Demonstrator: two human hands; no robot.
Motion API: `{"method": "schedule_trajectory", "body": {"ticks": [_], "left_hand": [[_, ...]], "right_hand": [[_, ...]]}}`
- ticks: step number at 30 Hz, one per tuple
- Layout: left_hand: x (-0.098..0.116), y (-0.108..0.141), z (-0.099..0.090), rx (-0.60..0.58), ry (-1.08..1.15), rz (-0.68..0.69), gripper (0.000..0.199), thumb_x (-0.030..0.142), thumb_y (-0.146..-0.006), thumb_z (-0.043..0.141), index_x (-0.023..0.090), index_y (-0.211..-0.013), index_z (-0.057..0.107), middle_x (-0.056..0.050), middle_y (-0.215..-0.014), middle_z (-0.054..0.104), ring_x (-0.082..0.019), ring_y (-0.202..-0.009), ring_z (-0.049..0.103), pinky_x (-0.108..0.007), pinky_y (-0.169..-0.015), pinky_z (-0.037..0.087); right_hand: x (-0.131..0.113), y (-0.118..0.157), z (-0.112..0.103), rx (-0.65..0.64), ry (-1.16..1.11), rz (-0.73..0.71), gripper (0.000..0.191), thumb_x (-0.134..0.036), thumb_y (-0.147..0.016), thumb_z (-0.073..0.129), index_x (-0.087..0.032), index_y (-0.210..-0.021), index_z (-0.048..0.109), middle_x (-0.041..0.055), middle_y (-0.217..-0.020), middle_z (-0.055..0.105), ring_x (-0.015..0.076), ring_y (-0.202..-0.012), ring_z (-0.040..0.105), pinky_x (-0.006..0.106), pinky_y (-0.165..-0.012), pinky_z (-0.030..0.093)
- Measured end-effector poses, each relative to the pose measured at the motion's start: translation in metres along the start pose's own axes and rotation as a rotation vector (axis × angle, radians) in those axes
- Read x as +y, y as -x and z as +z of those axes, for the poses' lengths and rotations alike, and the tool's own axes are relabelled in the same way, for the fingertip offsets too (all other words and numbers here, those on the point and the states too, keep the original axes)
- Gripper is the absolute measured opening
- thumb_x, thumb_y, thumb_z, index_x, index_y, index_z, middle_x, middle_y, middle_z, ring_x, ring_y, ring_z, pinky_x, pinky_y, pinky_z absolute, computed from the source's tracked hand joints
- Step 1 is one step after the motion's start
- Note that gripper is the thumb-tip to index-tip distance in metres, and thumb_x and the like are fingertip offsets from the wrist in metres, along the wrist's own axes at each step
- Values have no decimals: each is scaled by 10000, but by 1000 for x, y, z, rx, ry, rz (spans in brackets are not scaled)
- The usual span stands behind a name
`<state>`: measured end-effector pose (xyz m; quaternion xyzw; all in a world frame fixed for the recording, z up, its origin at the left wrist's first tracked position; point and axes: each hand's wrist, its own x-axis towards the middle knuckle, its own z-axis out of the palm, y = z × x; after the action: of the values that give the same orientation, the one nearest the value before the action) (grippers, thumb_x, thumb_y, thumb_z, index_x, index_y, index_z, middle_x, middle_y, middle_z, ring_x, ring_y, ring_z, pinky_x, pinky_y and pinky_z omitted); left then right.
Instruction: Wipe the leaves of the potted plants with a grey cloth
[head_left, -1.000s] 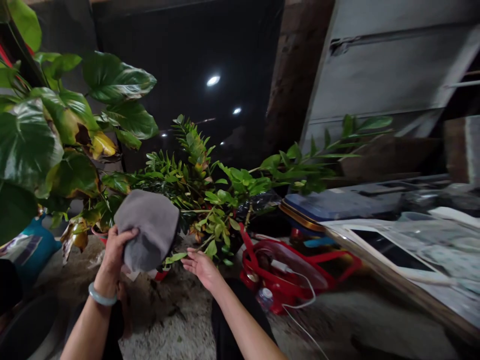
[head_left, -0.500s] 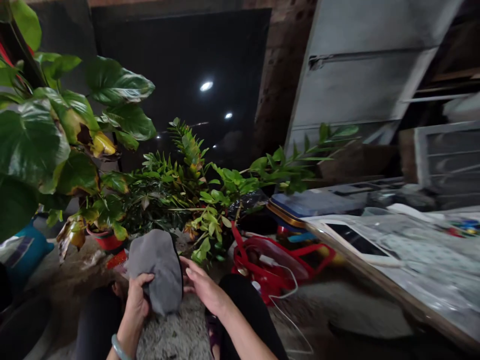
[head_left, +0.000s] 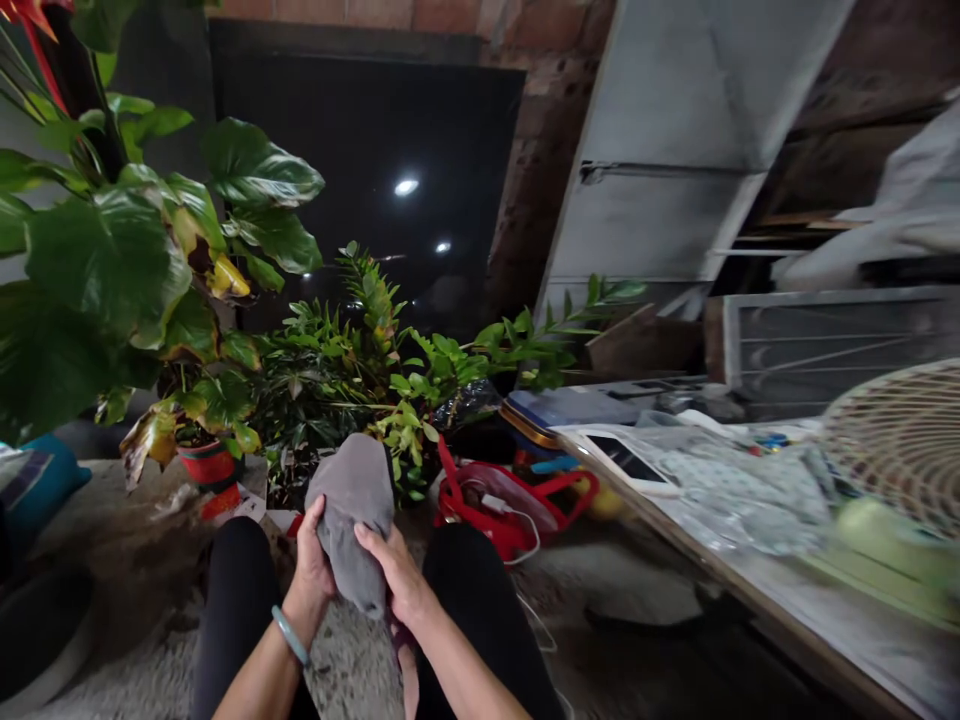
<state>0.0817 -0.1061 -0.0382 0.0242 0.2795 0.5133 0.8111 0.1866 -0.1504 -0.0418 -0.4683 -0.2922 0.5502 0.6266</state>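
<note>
My left hand (head_left: 311, 565) and right hand (head_left: 396, 578) pinch the grey cloth (head_left: 352, 510) from both sides, just in front of the bushy plant (head_left: 330, 400). I'm gripping it now; the next move calls for a steady hold.

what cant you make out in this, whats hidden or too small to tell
All from the head view:
The grey cloth: its underside is covered by the left hand and right hand.
The red-handled bag: its contents are blurred behind clear plastic.
The round slatted disc: cut off by the right edge, so its kind is unclear.
The small coloured items: too small to identify.
</note>
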Motion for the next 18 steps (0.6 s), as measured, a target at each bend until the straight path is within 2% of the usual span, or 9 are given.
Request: {"method": "schedule_trajectory", "body": {"ticks": [4,8,12,15,18], "left_hand": [[-2,-1,1,-67,33,-61,323,380,-942,566,121,-979,756,-159,-985,803,-342,-1136,709,-467,-1097,480],[-7,-11,-6,-100,-16,-138,410,426,-962,555,97,-1128,734,-157,-1077,799,-331,-1175,697,-448,-1127,454],[-11,-29,-14,-53,-131,-120,424,387,-955,596,81,-1232,692,-144,-1059,808,-306,-1132,723,-430,-1095,484],[-12,-45,-21,-41,-193,-75,399,352,-924,658,63,-1196,698,-144,-1014,814,-298,-1102,737,-404,-1070,501],[-8,-56,-27,-72,-220,-84,355,353,-897,689,86,-1128,723,-131,-972,818,-298,-1080,744,-401,-1051,507]], "right_hand": [[3,3,0,-39,-82,28,665,-515,-502,933,-177,-1038,732,107,-1053,806,333,-1048,725,435,-957,534],[11,-1,-8,23,-81,25,618,-517,-528,924,-171,-1010,752,114,-1075,806,330,-1068,720,419,-950,535],[10,-9,-19,127,-69,-5,595,-510,-511,926,-169,-975,777,115,-1017,817,331,-1011,734,414,-896,551],[3,-15,-21,122,-50,-35,568,-495,-490,931,-166,-931,791,122,-959,822,335,-944,746,418,-872,555],[-3,-22,-18,94,-16,-66,532,-466,-489,931,-171,-912,801,124,-947,823,336,-925,748,421,-868,555]]}}
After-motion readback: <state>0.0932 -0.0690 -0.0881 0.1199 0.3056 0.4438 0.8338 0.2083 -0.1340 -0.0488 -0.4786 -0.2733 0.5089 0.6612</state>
